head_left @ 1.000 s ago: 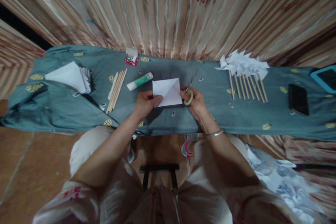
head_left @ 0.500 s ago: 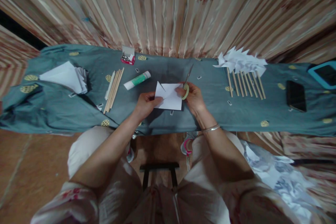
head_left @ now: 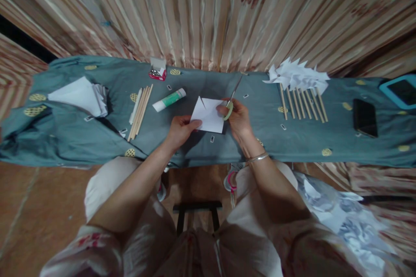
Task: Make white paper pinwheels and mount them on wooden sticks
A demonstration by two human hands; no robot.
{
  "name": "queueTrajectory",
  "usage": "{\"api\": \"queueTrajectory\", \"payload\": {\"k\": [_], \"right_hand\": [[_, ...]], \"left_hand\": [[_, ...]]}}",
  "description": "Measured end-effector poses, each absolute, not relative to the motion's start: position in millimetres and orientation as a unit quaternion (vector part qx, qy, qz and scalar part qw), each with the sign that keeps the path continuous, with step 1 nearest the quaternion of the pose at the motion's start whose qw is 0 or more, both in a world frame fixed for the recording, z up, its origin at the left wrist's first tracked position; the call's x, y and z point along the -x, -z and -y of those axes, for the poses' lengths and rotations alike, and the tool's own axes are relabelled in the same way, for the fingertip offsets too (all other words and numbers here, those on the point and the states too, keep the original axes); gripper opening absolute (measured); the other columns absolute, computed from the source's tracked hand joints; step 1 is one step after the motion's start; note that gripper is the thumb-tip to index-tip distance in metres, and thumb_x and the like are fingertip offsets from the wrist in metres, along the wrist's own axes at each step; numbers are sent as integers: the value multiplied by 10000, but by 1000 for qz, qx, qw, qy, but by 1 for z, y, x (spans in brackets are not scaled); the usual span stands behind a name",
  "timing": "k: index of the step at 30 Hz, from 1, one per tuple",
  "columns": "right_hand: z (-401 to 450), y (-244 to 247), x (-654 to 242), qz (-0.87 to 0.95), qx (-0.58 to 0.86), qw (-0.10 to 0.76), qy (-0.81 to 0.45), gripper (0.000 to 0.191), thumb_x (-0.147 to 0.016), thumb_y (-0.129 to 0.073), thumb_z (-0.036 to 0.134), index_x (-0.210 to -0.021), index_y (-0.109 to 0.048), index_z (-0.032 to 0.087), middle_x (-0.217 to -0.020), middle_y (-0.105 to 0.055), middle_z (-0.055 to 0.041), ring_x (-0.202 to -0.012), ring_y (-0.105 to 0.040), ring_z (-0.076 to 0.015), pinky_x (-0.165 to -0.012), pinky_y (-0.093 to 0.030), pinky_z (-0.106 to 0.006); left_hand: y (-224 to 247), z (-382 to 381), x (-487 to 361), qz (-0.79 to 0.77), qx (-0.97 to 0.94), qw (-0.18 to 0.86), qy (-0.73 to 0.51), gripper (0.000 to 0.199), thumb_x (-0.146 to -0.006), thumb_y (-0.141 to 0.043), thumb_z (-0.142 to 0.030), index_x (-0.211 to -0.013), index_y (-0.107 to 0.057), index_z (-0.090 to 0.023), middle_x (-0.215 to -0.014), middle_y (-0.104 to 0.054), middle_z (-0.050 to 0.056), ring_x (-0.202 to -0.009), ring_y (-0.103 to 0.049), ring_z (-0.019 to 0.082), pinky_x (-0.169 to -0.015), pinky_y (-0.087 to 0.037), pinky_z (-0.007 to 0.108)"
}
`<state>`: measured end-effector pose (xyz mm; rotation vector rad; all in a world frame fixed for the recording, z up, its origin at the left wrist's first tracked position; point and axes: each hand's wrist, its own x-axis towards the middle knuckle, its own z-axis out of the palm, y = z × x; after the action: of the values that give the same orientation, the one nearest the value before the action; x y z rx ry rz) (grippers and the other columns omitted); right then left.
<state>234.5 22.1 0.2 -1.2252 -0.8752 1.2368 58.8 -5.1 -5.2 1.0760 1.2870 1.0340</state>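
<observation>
Above the middle of the cloth, a square of white paper [head_left: 210, 117] is held between both hands, with a slit cut in from its upper left corner. My left hand [head_left: 181, 130] pinches its left edge, thumb on top. Closed around the green-handled scissors [head_left: 229, 110], my right hand [head_left: 239, 117] also has its thumb on the paper's right side. The blades point up and away from the sheet. A glue stick [head_left: 169, 99] with a green label lies just beyond my left hand.
Wooden sticks [head_left: 141, 112] and fanned white paper sheets [head_left: 78, 95] lie to the left, near a small red box [head_left: 157, 73]. On the right are paper pinwheels on sticks [head_left: 297, 77], a black phone [head_left: 365, 117] and a blue-framed device [head_left: 403, 91]. A bag of paper scraps [head_left: 351, 220] sits below.
The paper has turned slightly clockwise and shifted a little up and left in view. The scissors tilt further to the right, still in my right hand.
</observation>
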Motion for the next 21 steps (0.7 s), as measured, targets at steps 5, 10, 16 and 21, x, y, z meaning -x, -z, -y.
{"api": "queueTrajectory", "payload": {"k": [5,10,16,21], "right_hand": [[-27,-3,-239,344,520,579,-525,468,-448,-891,451,-758,-609,243,-638,-613,65,-567,-529,-92,-534,-430,-248],[-32,-4,-241,311,509,607,-525,452,-436,-911,385,-747,-623,231,-618,-608,78,-549,-523,-73,-527,-428,-226],[-40,-1,-247,279,510,636,-508,355,-505,-878,301,-718,-604,229,-600,-585,94,-528,-498,-59,-514,-412,-205],[-41,4,-240,249,498,644,-524,378,-504,-859,330,-722,-566,230,-642,-591,77,-569,-514,-71,-520,-417,-201]], "left_hand": [[-2,5,-58,-536,-460,551,-444,189,-597,-717,-356,-519,-693,-186,-534,-623,13,-542,-528,150,-574,-420,271],[-6,4,-54,-533,-447,549,-463,209,-605,-723,-371,-540,-714,-172,-560,-658,38,-544,-551,151,-582,-438,277],[-6,3,-50,-522,-413,549,-505,206,-632,-730,-373,-616,-735,-168,-639,-690,41,-607,-587,145,-616,-461,262],[3,10,-66,-485,-402,600,-493,406,-639,-783,-508,-856,-742,-167,-874,-733,56,-775,-658,171,-706,-498,273]]}}
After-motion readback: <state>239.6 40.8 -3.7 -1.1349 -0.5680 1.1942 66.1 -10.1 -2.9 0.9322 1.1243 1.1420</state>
